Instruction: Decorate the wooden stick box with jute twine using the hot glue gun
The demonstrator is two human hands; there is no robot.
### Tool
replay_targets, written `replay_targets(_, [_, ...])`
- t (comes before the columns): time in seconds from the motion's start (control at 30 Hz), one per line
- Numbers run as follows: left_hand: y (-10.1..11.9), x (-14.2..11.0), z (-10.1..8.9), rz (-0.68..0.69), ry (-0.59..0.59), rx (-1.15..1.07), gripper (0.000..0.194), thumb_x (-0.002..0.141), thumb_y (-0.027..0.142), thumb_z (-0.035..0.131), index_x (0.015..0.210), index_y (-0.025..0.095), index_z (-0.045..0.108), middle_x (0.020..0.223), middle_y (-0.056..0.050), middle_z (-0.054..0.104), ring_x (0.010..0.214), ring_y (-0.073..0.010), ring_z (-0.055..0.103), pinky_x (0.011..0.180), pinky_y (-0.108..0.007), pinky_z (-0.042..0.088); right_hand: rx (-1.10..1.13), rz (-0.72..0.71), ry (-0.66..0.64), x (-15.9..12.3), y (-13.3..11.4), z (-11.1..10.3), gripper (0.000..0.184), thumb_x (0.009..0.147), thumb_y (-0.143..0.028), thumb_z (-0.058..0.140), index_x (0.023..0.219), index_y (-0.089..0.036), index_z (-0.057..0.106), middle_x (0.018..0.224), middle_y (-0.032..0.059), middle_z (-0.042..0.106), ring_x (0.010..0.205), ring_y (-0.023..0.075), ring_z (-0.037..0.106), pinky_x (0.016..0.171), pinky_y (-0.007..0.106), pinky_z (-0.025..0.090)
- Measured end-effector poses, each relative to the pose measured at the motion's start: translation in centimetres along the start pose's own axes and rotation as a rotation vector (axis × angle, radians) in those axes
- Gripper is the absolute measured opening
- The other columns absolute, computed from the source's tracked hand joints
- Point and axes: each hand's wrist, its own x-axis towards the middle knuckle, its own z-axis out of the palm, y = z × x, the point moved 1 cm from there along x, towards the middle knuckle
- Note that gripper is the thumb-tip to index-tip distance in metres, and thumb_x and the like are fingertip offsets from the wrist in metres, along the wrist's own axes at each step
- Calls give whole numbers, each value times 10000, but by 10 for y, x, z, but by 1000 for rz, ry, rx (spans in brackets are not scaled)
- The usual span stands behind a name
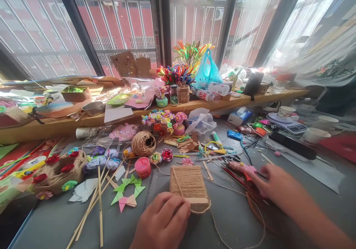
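Note:
My left hand (162, 221) is closed over the near end of a small block wrapped in jute twine (189, 184), which lies on the grey table. A loose strand of twine (236, 219) trails from it to the right. My right hand (274, 186) reaches left across the table, its fingers closed on a pink hot-glue gun (241, 168) that lies among red sticks. A ball of jute twine (143, 143) sits behind the block.
Craft clutter fills the table: a twine basket with paper roses (59, 171), bamboo skewers (97, 200), paper stars (128, 193), a pink round tub (142, 166), small flower pots (167, 121). A wooden sill (55, 124) carries bowls, bottles and pipe-cleaner flowers. Cups (315, 134) and a scale (289, 124) stand right.

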Motion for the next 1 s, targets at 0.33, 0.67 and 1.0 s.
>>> replay_targets(0.33, [-9,-9,4,-162,19,-225,339,917,22,557,1221,162,612,919,-52,778,816,-173,732,752,-244,634,298,-1272,106,-103,-163,19,215,1012,-175,608,1215,-201,673,1017,88,821,927,247,751,872,380,623])
replay_targets(0.67, [-40,-16,14,-796,60,-591,168,976,345,690,1102,235,705,1040,-59,742,953,-227,716,902,-339,593,388,-1236,241,-103,-171,49,279,1126,-164,436,1095,-142,712,883,82,787,774,203,706,740,317,609])
replay_targets(1.0, [-59,10,49,-1320,-116,-1201,506,814,550,769,1161,184,736,1100,-131,813,1073,-351,746,959,-449,553,430,-1237,374,-101,-174,58,351,1139,-155,423,957,-150,723,803,54,758,738,174,669,739,285,574])
